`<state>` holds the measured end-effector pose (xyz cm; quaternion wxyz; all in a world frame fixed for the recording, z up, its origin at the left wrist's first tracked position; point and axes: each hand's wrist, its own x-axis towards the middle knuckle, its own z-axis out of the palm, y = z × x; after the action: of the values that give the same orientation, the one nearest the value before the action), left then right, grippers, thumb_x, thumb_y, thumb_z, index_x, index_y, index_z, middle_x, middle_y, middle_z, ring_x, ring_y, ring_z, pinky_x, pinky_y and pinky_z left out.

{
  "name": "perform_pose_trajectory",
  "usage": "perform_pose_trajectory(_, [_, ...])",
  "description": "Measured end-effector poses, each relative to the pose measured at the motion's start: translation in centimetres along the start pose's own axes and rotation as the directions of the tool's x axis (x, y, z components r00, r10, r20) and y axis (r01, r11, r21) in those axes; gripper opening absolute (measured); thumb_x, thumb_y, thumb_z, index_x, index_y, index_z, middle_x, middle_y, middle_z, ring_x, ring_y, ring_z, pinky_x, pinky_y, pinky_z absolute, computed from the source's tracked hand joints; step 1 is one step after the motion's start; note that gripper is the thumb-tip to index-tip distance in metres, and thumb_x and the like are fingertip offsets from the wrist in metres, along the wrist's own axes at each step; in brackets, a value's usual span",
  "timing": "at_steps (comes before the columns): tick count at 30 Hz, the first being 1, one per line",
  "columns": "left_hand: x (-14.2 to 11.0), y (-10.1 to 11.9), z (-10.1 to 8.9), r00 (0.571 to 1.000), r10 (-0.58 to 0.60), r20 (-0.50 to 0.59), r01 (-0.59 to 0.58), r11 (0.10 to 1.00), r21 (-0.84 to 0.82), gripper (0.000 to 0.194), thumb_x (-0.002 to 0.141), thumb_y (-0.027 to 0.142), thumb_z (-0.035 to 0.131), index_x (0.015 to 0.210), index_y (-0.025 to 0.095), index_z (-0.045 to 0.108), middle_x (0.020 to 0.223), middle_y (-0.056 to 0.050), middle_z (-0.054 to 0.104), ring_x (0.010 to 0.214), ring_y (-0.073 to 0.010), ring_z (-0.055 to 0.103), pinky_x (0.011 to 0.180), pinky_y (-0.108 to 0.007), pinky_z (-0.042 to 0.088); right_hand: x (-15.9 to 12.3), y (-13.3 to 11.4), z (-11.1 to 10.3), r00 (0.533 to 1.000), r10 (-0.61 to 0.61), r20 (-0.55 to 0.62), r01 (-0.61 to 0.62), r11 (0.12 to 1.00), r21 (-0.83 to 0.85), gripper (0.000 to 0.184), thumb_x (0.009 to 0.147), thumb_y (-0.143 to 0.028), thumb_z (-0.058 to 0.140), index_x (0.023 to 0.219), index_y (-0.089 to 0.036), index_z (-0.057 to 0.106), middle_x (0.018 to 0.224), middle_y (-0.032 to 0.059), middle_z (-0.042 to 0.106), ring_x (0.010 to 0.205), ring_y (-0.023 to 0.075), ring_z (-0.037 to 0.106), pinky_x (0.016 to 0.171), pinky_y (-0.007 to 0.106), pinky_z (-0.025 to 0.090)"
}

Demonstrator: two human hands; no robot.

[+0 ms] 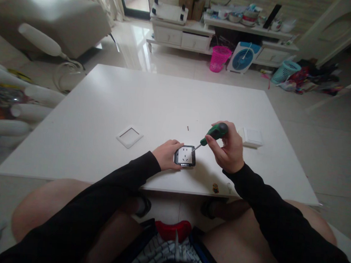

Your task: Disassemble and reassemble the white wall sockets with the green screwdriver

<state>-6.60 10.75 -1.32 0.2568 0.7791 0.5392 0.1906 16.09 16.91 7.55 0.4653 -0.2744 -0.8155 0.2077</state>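
Observation:
On the white table lies a wall socket [185,155] with a white face, several slots and a dark frame. My left hand [168,155] grips its left side, thumb at the near edge and fingers at the far edge. In my right hand [230,149] is a screwdriver [211,134] with a green and black handle, held at a slant. Its tip meets the right edge of the socket; whether it sits in a screw is too small to tell. A small screw [187,128] lies beyond the socket. Left of my hand rests a white square cover frame [129,137].
A white box-like piece [252,137] stands on the table [154,94] behind my right hand. Small stickers [215,188] are at the near edge. Past the table are a pink basket [219,58], a blue fan [243,58] and a low cabinet [168,35].

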Motion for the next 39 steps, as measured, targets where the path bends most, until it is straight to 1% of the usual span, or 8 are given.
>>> perform_pose_trajectory(3, [0.01,-0.11,0.1,1.0,0.002,0.0,-0.002,1.0,0.008,0.08,0.063,0.044,0.09,0.133,0.018,0.061,0.125,-0.015,0.065,0.118,-0.035,0.062,0.107,-0.048,0.051,0.09,-0.14,0.0,1.0,0.006,0.026,-0.006,1.0,-0.007,0.02,0.096,-0.039,0.066,0.108,-0.026,0.056,0.089,0.0011,0.06,0.071,0.0161,0.058,0.063,0.032,0.054])
perform_pose_trajectory(7, [0.02,-0.03,0.04,1.0,-0.002,0.01,0.001,1.0,0.012,0.082,0.063,0.043,0.09,0.134,0.015,0.061,0.127,-0.017,0.064,0.118,-0.0351,0.062,0.106,-0.048,0.051,0.16,-0.34,-0.08,1.0,-0.001,0.01,0.001,1.0,-0.01,0.018,0.096,-0.037,0.066,0.106,-0.026,0.056,0.087,0.0004,0.059,0.069,0.0156,0.057,0.062,0.031,0.052])
perform_pose_trajectory(11, [0.0,0.1,-0.02,1.0,-0.007,0.006,0.007,1.0,0.004,0.078,0.062,0.042,0.09,0.131,0.018,0.062,0.123,-0.015,0.066,0.117,-0.0353,0.062,0.106,-0.049,0.051,0.04,-0.18,-0.03,1.0,0.003,0.006,-0.003,1.0,-0.019,0.019,0.096,-0.038,0.066,0.107,-0.026,0.056,0.086,-0.0003,0.058,0.069,0.0155,0.056,0.062,0.031,0.051])
perform_pose_trajectory(14, [0.0,0.12,0.0,1.0,-0.006,0.005,0.006,1.0,0.004,0.079,0.062,0.042,0.089,0.133,0.018,0.061,0.125,-0.015,0.065,0.117,-0.0353,0.062,0.107,-0.049,0.05,-0.05,-0.09,0.09,1.0,-0.001,0.001,0.001,1.0,-0.023,0.019,0.097,-0.039,0.065,0.108,-0.027,0.055,0.087,-0.0003,0.058,0.069,0.0154,0.056,0.062,0.031,0.051])
perform_pose_trajectory(21, [0.08,-0.1,0.1,1.0,-0.008,0.001,0.008,1.0,0.01,0.078,0.062,0.044,0.09,0.13,0.018,0.063,0.123,-0.014,0.066,0.117,-0.0358,0.063,0.106,-0.049,0.051,0.12,-0.59,0.04,0.998,-0.051,0.038,0.053,0.997,-0.048,0.018,0.097,-0.037,0.064,0.107,-0.028,0.053,0.087,0.0006,0.059,0.068,0.0159,0.057,0.061,0.031,0.053])
perform_pose_trajectory(26, [0.12,-0.28,0.19,1.0,0.002,0.002,-0.002,1.0,0.014,0.071,0.062,0.044,0.088,0.124,0.018,0.066,0.12,-0.014,0.066,0.115,-0.0348,0.064,0.104,-0.047,0.053,0.22,-0.74,0.13,0.992,-0.096,0.076,0.1,0.994,-0.045,0.017,0.097,-0.033,0.065,0.108,-0.028,0.052,0.087,0.0005,0.059,0.069,0.016,0.058,0.061,0.031,0.054])
perform_pose_trajectory(30, [0.09,-0.17,0.17,1.0,0.001,-0.009,-0.001,1.0,0.01,0.074,0.062,0.045,0.088,0.127,0.017,0.066,0.121,-0.015,0.066,0.115,-0.0353,0.064,0.104,-0.048,0.053,0.13,-0.73,0.13,0.997,-0.065,0.048,0.067,0.997,-0.038,0.018,0.097,-0.035,0.064,0.108,-0.028,0.052,0.089,0.0008,0.059,0.069,0.0161,0.057,0.061,0.031,0.054])
perform_pose_trajectory(39, [0.07,0.21,0.04,1.0,0.003,-0.014,-0.003,1.0,0.018,0.076,0.063,0.042,0.088,0.13,0.014,0.064,0.124,-0.016,0.067,0.115,-0.0352,0.064,0.106,-0.048,0.052,0.17,-0.83,-0.1,0.995,-0.09,0.05,0.091,0.995,-0.038,0.017,0.097,-0.033,0.065,0.107,-0.027,0.053,0.086,-0.0006,0.057,0.065,0.0147,0.054,0.06,0.03,0.051])
